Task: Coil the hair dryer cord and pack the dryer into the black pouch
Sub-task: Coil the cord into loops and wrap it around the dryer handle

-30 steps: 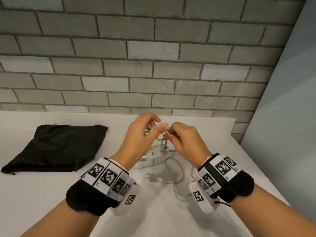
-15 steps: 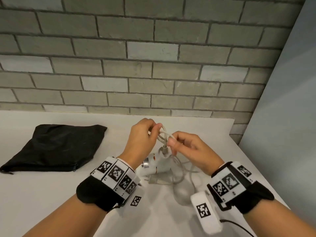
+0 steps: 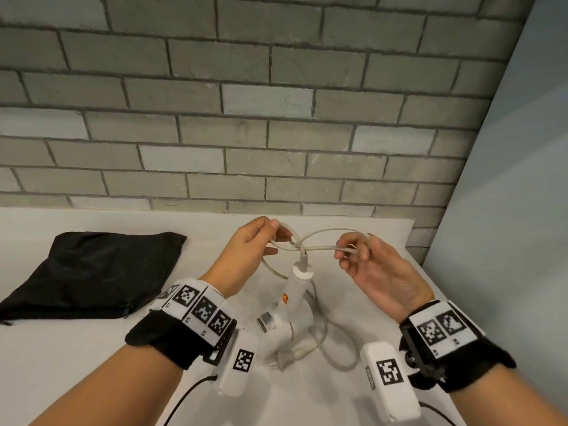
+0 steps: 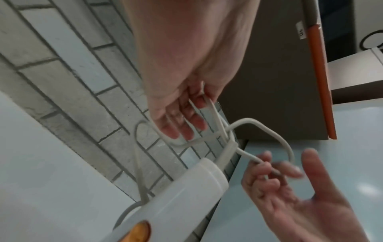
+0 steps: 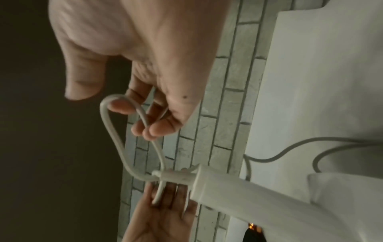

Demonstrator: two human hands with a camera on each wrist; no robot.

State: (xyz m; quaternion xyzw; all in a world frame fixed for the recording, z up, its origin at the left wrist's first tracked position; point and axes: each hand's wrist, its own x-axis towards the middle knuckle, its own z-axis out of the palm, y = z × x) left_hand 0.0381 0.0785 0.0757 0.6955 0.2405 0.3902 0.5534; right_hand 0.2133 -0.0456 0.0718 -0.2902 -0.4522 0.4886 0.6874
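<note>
The white hair dryer point(image 3: 289, 309) rests on the table point(image 3: 92, 364) with its handle tilted up between my hands. Its pale cord point(image 3: 325, 233) leaves the handle top and crosses itself in loops there. My left hand point(image 3: 275, 238) pinches the loops on the left side, as the left wrist view shows around its fingers point(image 4: 182, 126). My right hand point(image 3: 349, 253) pinches a loop of cord point(image 5: 111, 127) drawn out to the right. The rest of the cord and the plug point(image 3: 284, 361) lie on the table near my wrists. The black pouch point(image 3: 89, 272) lies flat at the left.
A grey brick wall point(image 3: 276, 118) runs along the table's back edge. A pale blue panel point(image 3: 507, 210) closes off the right side, where the table ends close to my right hand. Bare table shows between the pouch and the dryer.
My hands have drawn apart: the right hand moved right, pulling a cord loop out wide. The left hand stays at the handle top holding its loops.
</note>
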